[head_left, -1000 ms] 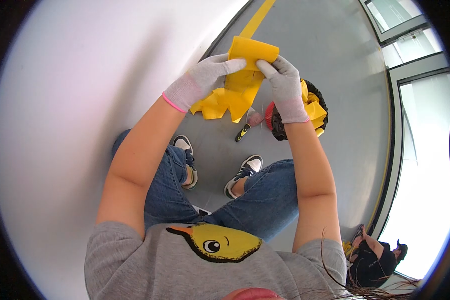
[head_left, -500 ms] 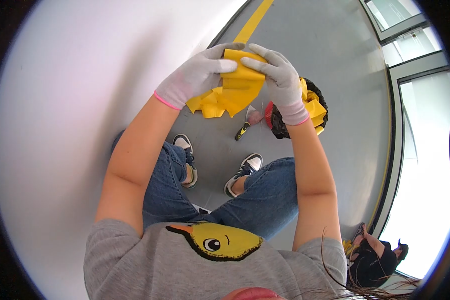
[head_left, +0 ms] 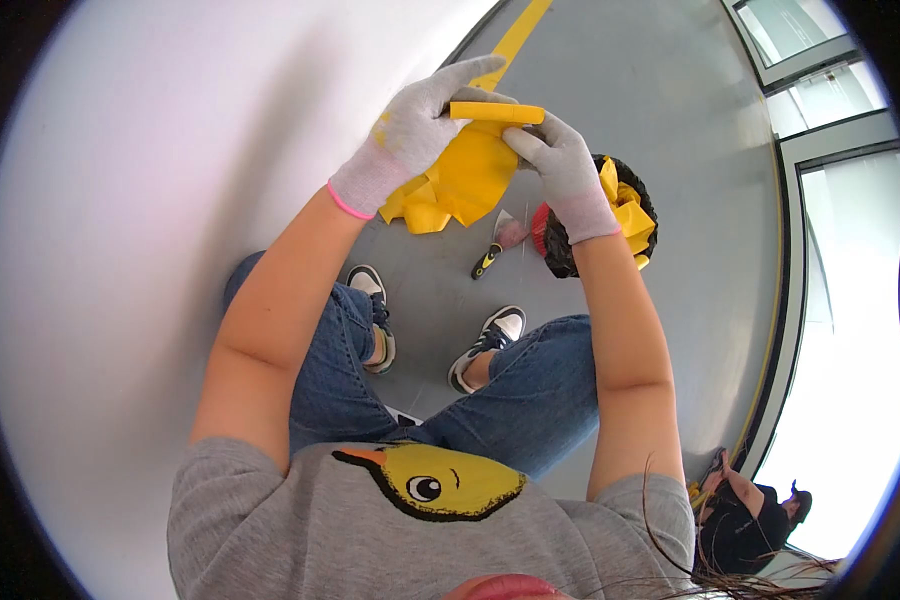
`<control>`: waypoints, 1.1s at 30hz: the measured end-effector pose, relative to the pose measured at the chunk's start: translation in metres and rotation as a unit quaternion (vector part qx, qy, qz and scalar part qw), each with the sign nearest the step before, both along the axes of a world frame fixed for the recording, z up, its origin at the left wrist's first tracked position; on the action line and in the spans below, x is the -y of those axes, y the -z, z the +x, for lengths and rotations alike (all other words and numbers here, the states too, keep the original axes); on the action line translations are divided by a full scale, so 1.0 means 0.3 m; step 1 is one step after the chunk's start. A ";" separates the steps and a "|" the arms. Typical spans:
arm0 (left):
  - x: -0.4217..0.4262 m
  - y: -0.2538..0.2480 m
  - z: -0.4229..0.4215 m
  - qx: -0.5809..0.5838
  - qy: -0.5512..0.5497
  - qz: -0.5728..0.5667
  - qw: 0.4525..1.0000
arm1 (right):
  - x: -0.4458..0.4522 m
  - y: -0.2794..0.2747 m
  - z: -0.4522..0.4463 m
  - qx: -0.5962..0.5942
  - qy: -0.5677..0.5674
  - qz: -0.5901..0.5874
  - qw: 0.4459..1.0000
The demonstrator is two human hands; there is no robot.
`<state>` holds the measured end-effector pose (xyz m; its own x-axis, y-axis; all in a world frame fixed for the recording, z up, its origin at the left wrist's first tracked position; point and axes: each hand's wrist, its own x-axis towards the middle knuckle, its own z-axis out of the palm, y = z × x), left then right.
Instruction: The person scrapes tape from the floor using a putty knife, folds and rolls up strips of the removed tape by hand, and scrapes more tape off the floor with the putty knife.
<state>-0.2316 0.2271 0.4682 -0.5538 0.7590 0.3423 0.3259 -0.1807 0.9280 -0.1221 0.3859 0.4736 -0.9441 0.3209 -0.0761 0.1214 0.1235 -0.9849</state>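
Note:
A wide piece of yellow floor tape [head_left: 475,175] is stretched between my gloved hands, its upper edge folded into a flat strip and its crumpled lower end hanging. My left hand [head_left: 415,125] grips the left end of the fold, with the index finger extended above it. Yellow bits stick to the back of that glove. At the right end, my right hand [head_left: 560,165] pinches the tape with its thumb in front; some fingers are hidden behind. Below the hands, a scraper [head_left: 487,260] with a black and yellow handle lies on the floor.
A bin lined with a black bag [head_left: 562,250] holds crumpled yellow tape, to the right of the scraper. A yellow line [head_left: 518,40] runs along the grey floor beside the white wall [head_left: 150,250]. Another person [head_left: 750,520] sits at lower right near the glass doors.
The tape's upper part has been folded over into a narrow strip. My left hand has turned and lifted its index finger off the tape; my right hand has moved slightly down.

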 end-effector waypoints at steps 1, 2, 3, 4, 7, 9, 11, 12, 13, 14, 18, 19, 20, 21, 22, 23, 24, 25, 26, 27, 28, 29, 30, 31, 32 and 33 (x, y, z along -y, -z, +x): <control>0.002 -0.002 0.000 0.000 0.010 -0.009 1.000 | 0.002 -0.004 -0.001 0.003 0.008 0.005 1.000; -0.001 -0.001 0.001 0.015 0.006 0.012 1.000 | -0.005 0.007 -0.006 -0.021 0.012 -0.018 1.000; -0.006 0.005 0.003 0.029 0.002 0.033 0.999 | -0.017 0.029 -0.012 -0.046 0.017 -0.041 0.998; -0.009 0.014 0.004 0.044 -0.002 0.054 0.998 | -0.026 0.041 -0.016 -0.070 0.021 -0.065 0.995; 0.005 0.070 -0.047 0.298 0.116 0.030 0.947 | -0.031 0.028 -0.017 -0.113 0.059 -0.077 0.989; 0.011 0.052 -0.026 0.384 0.196 0.049 0.901 | -0.037 0.022 -0.013 -0.131 0.080 -0.046 0.987; 0.013 0.047 -0.021 0.440 0.257 0.068 0.858 | -0.038 0.015 -0.008 -0.148 0.091 -0.022 0.985; 0.013 0.050 -0.027 0.455 0.279 0.078 0.842 | -0.036 0.009 -0.002 -0.156 0.091 -0.013 0.984; 0.010 0.052 -0.029 0.470 0.301 0.089 0.825 | -0.037 0.007 0.004 -0.162 0.092 -0.004 0.982; 0.006 0.043 -0.025 0.462 0.262 0.052 0.845 | -0.040 0.011 0.007 -0.177 0.077 0.014 0.981; 0.004 0.024 0.006 0.325 0.105 -0.051 0.938 | -0.066 0.048 -0.001 -0.211 -0.002 0.063 0.975; 0.006 0.026 0.016 0.264 0.067 -0.066 0.960 | -0.072 0.052 -0.006 -0.213 -0.027 0.070 0.974; 0.009 0.010 0.026 0.249 0.038 -0.072 0.965 | -0.074 0.051 -0.012 -0.197 -0.018 -0.029 0.980; 0.012 -0.020 0.036 0.234 0.009 -0.078 0.969 | -0.073 0.047 -0.018 -0.179 -0.010 -0.128 0.975; 0.014 -0.036 0.040 0.218 -0.020 -0.084 0.972 | -0.070 0.043 -0.023 -0.160 -0.002 -0.225 0.961; 0.013 -0.029 0.033 0.173 -0.024 -0.074 0.982 | -0.064 0.038 -0.022 -0.132 -0.009 -0.201 0.971; 0.011 -0.014 0.018 0.127 -0.029 -0.062 0.990 | -0.056 0.032 -0.016 -0.104 -0.016 -0.177 0.979; 0.008 -0.005 0.009 0.081 -0.034 -0.051 0.995 | -0.047 0.025 -0.010 -0.076 -0.023 -0.153 0.985; 0.005 0.000 0.006 0.071 -0.036 -0.041 0.996 | -0.037 0.020 -0.003 -0.048 -0.030 -0.128 0.990; 0.002 0.007 0.004 0.062 -0.038 -0.031 0.997 | -0.029 0.019 0.002 -0.020 -0.038 -0.105 0.994; 0.001 0.013 0.004 0.053 -0.041 -0.022 0.998 | -0.024 0.020 0.004 0.009 -0.045 -0.081 0.996; 0.001 0.018 0.007 0.061 -0.043 -0.019 0.997 | -0.023 0.022 0.004 0.005 -0.039 -0.057 0.998; 0.001 0.020 0.012 0.068 -0.045 -0.016 0.997 | -0.024 0.021 0.001 0.001 -0.032 -0.033 0.999; -0.003 0.019 0.016 0.075 -0.047 -0.013 0.996 | -0.026 0.016 0.000 -0.003 -0.025 -0.008 1.000; -0.012 0.023 0.021 0.125 -0.029 0.025 0.991 | -0.024 0.012 -0.002 -0.014 -0.006 -0.022 1.000; -0.023 0.032 0.025 0.176 -0.011 0.062 0.982 | -0.018 0.008 -0.006 -0.025 0.014 -0.037 0.999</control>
